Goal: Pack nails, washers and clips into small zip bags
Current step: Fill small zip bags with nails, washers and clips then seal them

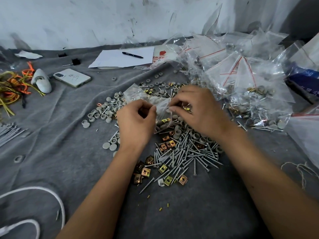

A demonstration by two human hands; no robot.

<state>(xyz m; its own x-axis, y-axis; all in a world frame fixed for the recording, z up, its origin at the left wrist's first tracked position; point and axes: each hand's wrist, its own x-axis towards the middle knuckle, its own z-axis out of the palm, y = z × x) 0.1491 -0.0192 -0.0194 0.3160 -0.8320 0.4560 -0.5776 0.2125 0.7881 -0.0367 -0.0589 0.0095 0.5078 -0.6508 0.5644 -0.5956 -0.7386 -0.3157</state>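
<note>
Two hands are working one small zip bag (156, 105) above the loose heap on the grey cloth (69, 135): the left hand (136, 121) is pinching the bag's near-left edge with curled fingers, the right hand (195, 109) is pinching its right edge, wrists bent down. Washers (103, 114) are lying left, nails (186, 152) and clips (146, 169) below, filled bags (241, 75) piling up at right. If either pinch is slipping on the slick film, the mouth is likely tipping and spilling parts back into the heap.

wall (86, 18): white, scuffed | surface: wrinkled grey cloth (60, 135); light: even
</note>
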